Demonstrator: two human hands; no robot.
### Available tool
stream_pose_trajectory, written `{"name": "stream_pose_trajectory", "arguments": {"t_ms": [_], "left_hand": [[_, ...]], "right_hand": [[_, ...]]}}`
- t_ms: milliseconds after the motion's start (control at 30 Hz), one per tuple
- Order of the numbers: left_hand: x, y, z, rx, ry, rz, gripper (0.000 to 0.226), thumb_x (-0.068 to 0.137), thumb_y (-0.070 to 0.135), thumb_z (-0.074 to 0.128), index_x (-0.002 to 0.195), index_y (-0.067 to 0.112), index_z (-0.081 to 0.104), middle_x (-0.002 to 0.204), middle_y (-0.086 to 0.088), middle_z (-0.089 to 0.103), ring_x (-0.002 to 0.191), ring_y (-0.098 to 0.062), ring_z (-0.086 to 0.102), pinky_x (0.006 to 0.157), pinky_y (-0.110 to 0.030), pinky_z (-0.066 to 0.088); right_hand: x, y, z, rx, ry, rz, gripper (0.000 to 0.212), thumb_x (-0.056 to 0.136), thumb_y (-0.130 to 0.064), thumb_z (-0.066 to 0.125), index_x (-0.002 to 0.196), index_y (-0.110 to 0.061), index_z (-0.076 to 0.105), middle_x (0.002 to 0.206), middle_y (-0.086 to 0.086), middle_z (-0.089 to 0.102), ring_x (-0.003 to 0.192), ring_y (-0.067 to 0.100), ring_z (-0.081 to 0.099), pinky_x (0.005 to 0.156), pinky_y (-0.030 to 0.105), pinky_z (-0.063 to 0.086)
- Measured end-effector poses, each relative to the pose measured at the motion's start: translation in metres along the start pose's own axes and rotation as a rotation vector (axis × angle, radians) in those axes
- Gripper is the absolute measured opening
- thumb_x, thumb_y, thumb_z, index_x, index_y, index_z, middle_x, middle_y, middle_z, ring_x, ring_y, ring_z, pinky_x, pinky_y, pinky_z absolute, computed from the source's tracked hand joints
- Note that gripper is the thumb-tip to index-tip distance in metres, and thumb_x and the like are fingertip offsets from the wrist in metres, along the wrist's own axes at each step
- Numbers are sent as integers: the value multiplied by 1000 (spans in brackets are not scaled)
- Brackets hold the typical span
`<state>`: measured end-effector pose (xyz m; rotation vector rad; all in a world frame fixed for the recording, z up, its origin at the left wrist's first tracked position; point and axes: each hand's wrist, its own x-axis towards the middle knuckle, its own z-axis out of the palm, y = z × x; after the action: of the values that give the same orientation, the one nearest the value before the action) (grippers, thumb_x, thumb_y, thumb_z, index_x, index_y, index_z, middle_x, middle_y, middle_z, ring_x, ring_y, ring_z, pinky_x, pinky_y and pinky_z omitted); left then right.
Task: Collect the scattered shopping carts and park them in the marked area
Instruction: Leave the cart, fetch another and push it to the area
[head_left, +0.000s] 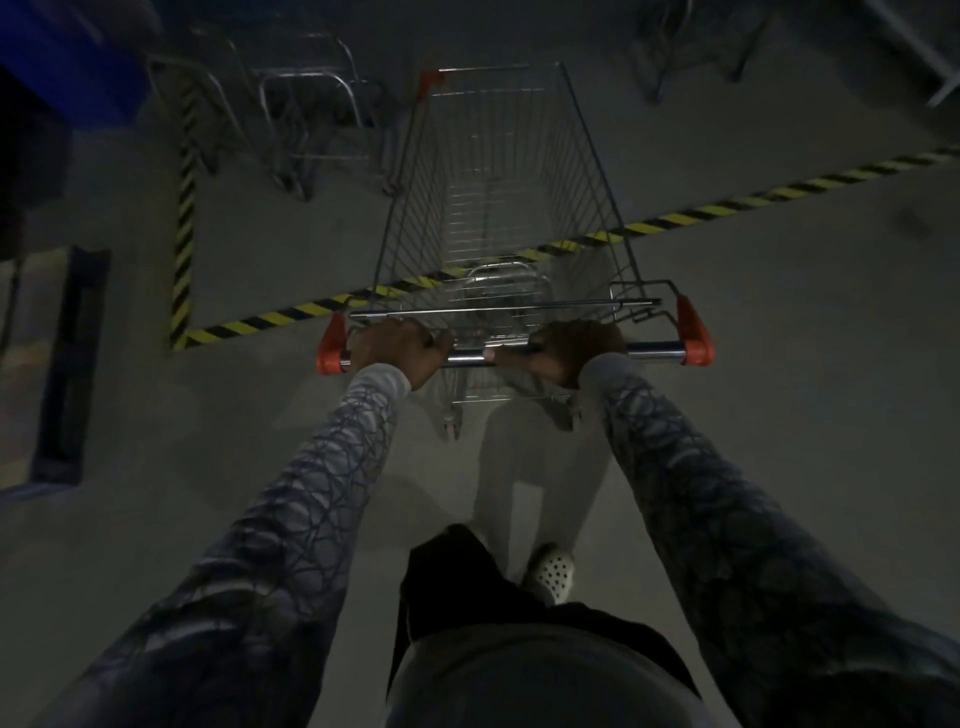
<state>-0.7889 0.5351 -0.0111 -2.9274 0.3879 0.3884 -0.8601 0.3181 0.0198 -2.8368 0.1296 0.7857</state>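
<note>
Shopping cart: one, gripped by both my hands. Left hand wraps the handle bar near its left end, fingers curled over the top. Right hand wraps the same bar right of centre, thumb lying along the metal toward the left hand. Two patterned sleeves run up to the wrists.

Two red end caps on the bar, one by my left hand and one well past my right. One more red corner piece at the basket's far end. Basket holds nothing.

The cart straddles the striped tape: handle and rear wheels on my side, most of the basket across it. Two tape strips, the diagonal one and a second strip on the left; they meet at a corner by my left hand.

Parked carts stand beyond the tape, just left of my cart's front; too blurred to count. One more metal frame at top right, well apart.

One white perforated shoe on the grey floor below the bar.
</note>
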Motion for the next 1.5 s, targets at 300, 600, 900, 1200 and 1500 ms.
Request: {"name": "stream_pose_trajectory", "arguments": {"t_ms": [300,600,900,1200,1500], "left_hand": [[167,-20,-46,-9,62,-6,61,95,61,31,101,19,74,111,-9,71,107,-31,64,87,-36,44],[338,-49,-91,3,41,23,58,93,60,32,109,21,72,117,-8,68,113,-28,61,93,-38,40],[474,-58,-122,14,40,7,69,89,63,25,108,17,72,116,-12,69,111,-33,61,95,-42,44],[609,-52,-147,104,18,69,91,71,55,-6,119,22,64,119,-10,66,110,-34,60,90,-47,41],[714,-38,-181,8,12,-45,94,75,64,-4,128,20,60,121,-11,67,112,-35,60,94,-46,40]], "right_hand": [[153,4,-88,-26,35,10,113,60,-105,9,127,-32,64,137,3,60,121,29,57,102,46,42],[299,-4,-173,-36,43,32,113,63,-103,5,125,-30,66,136,8,60,124,30,56,107,46,39],[415,4,-239,20,45,83,118,49,-109,6,104,-29,73,120,5,67,111,28,61,95,44,41],[532,38,-309,54,67,55,120,45,-110,2,101,-32,75,123,2,67,107,28,62,96,44,47],[633,68,-379,7,14,-6,129,41,-110,-3,106,-30,75,129,2,65,111,27,62,97,42,47]]}}
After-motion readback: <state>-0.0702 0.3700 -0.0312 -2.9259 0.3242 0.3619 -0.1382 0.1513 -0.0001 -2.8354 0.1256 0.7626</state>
